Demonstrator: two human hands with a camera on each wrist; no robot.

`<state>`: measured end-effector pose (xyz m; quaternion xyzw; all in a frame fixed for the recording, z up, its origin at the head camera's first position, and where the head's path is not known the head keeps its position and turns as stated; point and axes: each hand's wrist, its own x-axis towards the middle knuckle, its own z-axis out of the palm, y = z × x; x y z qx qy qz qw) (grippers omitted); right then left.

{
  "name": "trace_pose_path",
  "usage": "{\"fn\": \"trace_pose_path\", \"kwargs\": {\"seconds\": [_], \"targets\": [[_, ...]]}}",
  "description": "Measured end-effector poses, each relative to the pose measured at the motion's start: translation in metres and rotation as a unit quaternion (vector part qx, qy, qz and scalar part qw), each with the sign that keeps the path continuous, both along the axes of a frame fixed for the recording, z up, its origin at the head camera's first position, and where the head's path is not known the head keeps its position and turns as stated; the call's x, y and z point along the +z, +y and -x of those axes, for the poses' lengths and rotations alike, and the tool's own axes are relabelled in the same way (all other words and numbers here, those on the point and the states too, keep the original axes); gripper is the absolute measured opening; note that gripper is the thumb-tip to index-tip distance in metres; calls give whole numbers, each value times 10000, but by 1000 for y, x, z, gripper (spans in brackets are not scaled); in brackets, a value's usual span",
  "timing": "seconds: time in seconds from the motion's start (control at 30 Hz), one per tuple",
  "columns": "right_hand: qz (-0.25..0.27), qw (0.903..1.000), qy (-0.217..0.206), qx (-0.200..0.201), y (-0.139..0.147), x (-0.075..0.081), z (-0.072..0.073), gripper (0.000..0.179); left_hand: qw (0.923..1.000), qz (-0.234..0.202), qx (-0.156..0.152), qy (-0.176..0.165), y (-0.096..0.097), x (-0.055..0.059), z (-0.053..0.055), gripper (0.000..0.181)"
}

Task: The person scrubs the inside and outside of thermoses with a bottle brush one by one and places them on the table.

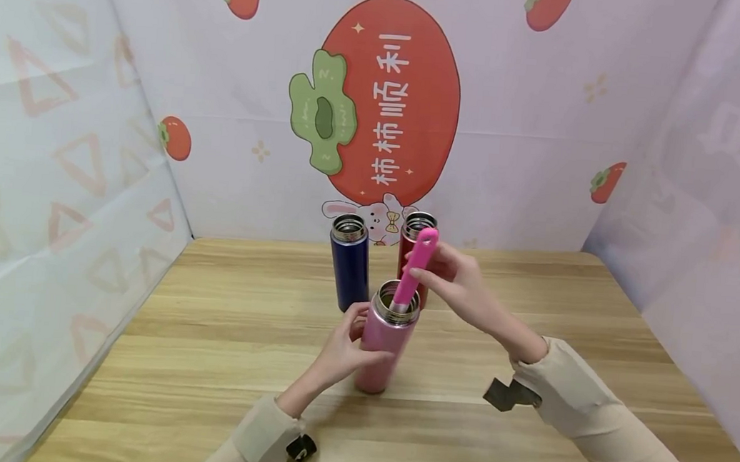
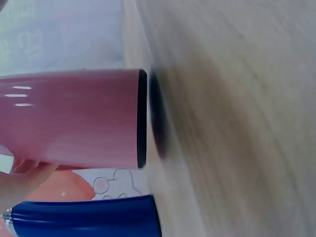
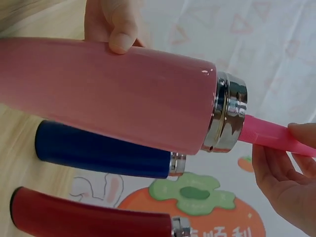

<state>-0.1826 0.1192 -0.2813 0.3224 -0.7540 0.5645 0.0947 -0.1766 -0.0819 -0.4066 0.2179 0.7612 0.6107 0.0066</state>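
A lidless pink thermos bottle (image 1: pixel 380 346) with a steel neck leans slightly. My left hand (image 1: pixel 347 350) grips its side, thumb across the front. In the left wrist view, a narrow gap shows between the base of the pink bottle (image 2: pixel 84 118) and its shadow on the table. From the bottle's mouth sticks a long pink handle (image 1: pixel 417 266) with a hole at its top end; its lower part is hidden inside. My right hand (image 1: pixel 463 284) pinches this handle between thumb and fingers. The right wrist view shows the handle (image 3: pixel 266 134) emerging from the steel neck.
Behind the pink bottle stand an open blue thermos bottle (image 1: pixel 350 269) and an open red thermos bottle (image 3: pixel 94 215), upright on the wooden table (image 1: pixel 238 365). A printed cloth backdrop (image 1: pixel 512 126) rises behind the table, with cloth along both sides.
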Motion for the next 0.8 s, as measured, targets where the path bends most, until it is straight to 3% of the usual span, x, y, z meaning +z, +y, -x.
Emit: {"fn": "trace_pose_path", "kwargs": {"seconds": [0.17,0.37,0.6,0.8], "targets": [[285,9975,-618,-203,16,-8,-5,23,9959,468,376,677,-5,8,-6,68],[558,9889,-1287,-481,28,-24,-14,26,9877,958,548,1109,-10,16,-19,69],[1576,9735,-1590,-465,34,-41,-23,17,9610,1672,891,2013,-15,22,-30,71],[2509,9559,-1412,-574,43,-38,-33,15,9352,2100,1139,2614,-19,25,-35,73]]}}
